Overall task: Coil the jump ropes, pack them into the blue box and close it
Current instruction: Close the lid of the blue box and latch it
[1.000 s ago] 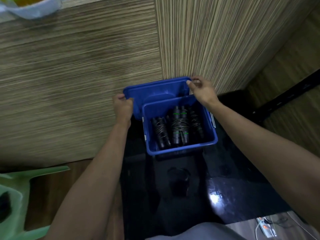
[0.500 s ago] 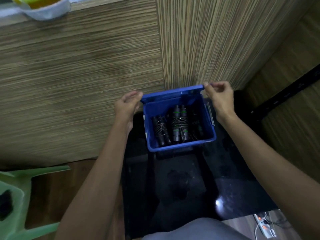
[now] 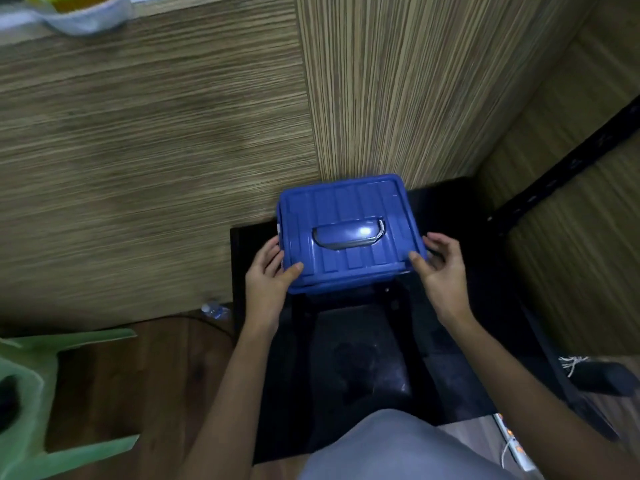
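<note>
At near corners of lid [image 3: 346, 206], left hand [image 3: 266, 284], right hand [image 3: 446, 277] grip it, fingers [image 3: 272, 253] curled.

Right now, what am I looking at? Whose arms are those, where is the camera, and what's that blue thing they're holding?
There is no machine here: these are a person's two bare arms. The camera sits on the person's head and looks down, so you see roughly what they see. This is the only view.

On the shiny black table stands a blue box with its lid on top. The lid has a handle in the middle. The left hand grips the lid's near left corner, thumb on top. The right hand grips the near right corner the same way.

With the lid on, nothing inside the box can be seen. I cannot tell whether the lid has snapped shut. A green plastic chair stands at the left.
</note>
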